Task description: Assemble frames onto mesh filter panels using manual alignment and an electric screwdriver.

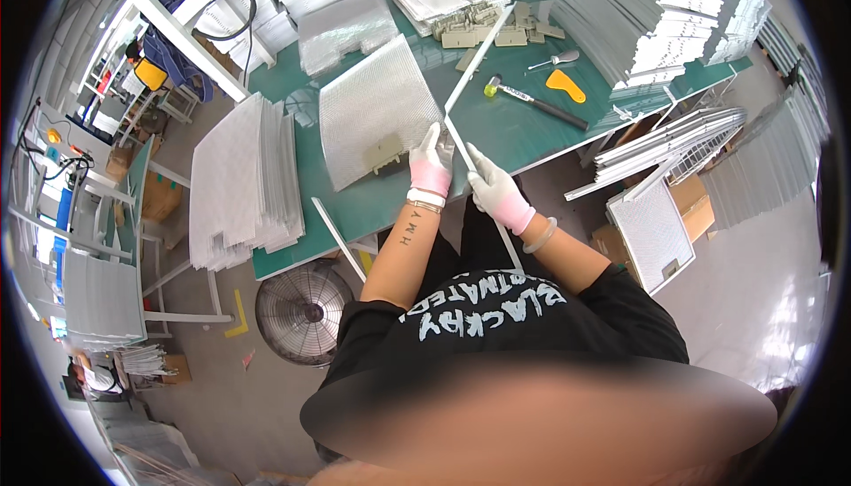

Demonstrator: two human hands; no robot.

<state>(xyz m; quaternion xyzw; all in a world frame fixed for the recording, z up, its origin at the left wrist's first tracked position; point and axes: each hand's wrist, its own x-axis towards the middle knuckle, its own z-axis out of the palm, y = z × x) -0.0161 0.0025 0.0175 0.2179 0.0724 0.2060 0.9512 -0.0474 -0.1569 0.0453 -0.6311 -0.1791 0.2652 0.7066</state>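
Two slim white frame strips meet at a corner in front of me. The far strip (480,58) slants across the green table, and the near strip (507,245) runs back toward my body. My right hand (499,192), in a white and pink glove, is closed around the near strip just below the corner. Left of the corner, my gloved left hand (430,165) has its fingers curled; what they grip is partly hidden. Beside it lies a silvery mesh panel (377,101), with a beige plastic piece (384,152) at its lower edge.
On the green table (474,140) lie a hammer (541,107), a screwdriver (554,60), a yellow scraper-like piece (566,86) and several beige plastic parts (510,38). Panel stacks (239,180) stand left and right. A floor fan (304,312) sits below the front edge.
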